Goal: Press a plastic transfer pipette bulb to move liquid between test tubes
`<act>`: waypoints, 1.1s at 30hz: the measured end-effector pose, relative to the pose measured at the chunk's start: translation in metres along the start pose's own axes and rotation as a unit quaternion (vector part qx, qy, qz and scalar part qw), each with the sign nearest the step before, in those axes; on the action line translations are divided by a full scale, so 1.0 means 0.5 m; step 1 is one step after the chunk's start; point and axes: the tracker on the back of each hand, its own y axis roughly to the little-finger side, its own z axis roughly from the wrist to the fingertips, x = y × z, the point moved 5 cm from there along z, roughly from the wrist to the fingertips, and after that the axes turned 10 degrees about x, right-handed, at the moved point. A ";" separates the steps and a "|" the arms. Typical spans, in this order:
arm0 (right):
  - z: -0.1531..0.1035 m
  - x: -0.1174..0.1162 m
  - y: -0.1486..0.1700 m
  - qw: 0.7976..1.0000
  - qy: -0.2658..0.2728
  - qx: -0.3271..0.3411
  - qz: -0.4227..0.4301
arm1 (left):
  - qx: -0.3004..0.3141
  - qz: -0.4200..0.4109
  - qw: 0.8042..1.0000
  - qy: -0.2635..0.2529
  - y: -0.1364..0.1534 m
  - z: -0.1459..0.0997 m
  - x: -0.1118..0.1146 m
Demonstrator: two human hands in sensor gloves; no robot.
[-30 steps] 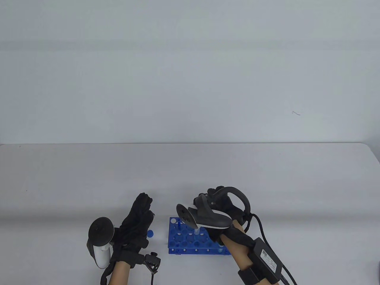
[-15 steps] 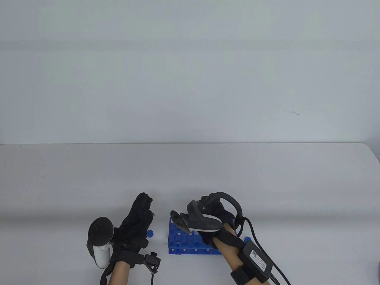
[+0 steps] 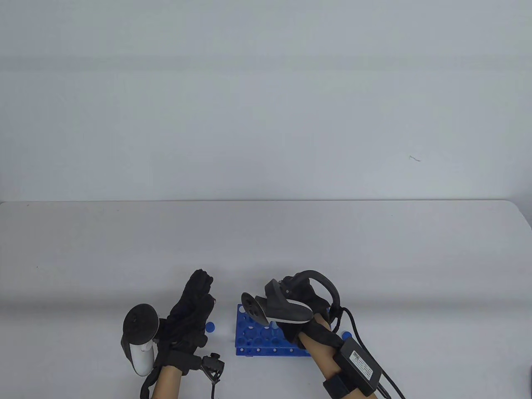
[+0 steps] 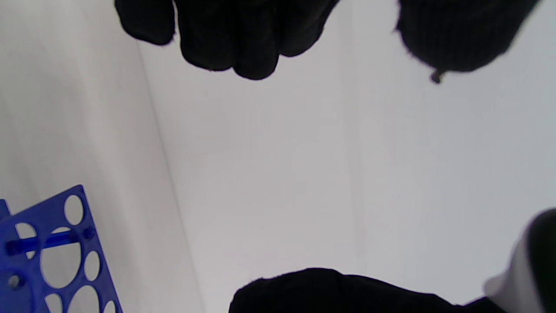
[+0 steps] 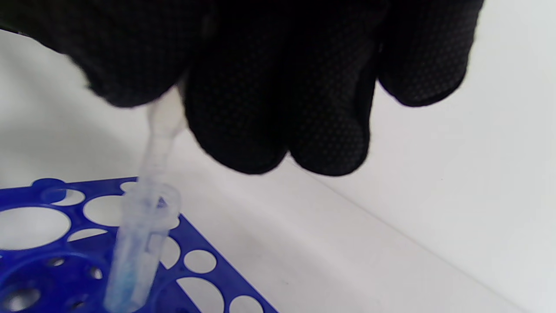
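Note:
My right hand (image 3: 297,287) hovers over the blue test tube rack (image 3: 254,337) and grips a clear plastic pipette (image 5: 159,138) near its bulb. The pipette stem reaches down into a clear test tube (image 5: 138,248) that stands in the rack (image 5: 207,266); a little blue liquid shows low in the tube. The tracker hides the pipette in the table view. My left hand (image 3: 196,296) lies flat on the table to the left of the rack, with straight fingers (image 4: 238,40) that hold nothing.
A blue cap (image 3: 210,327) lies between my left hand and the rack. Another blue cap (image 3: 346,334) sits right of the rack by my right forearm. The rack's corner (image 4: 48,257) shows in the left wrist view. The white table (image 3: 266,241) stretches far behind.
My right hand has moved left and slightly toward me over the rack, uncovering the blue cap on the right. The left hand has stayed still.

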 end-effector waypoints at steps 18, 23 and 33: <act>-0.005 0.005 0.013 1.000 -0.004 -0.009 0.030 | 0.000 -0.003 1.000 -0.001 0.000 0.000 -0.002; -0.025 0.045 0.045 0.998 0.018 -0.025 0.050 | -0.001 -0.003 1.000 -0.001 0.001 0.000 -0.002; -0.126 0.168 0.155 0.987 0.098 -0.063 0.110 | -0.001 -0.002 1.000 -0.002 0.001 0.000 -0.003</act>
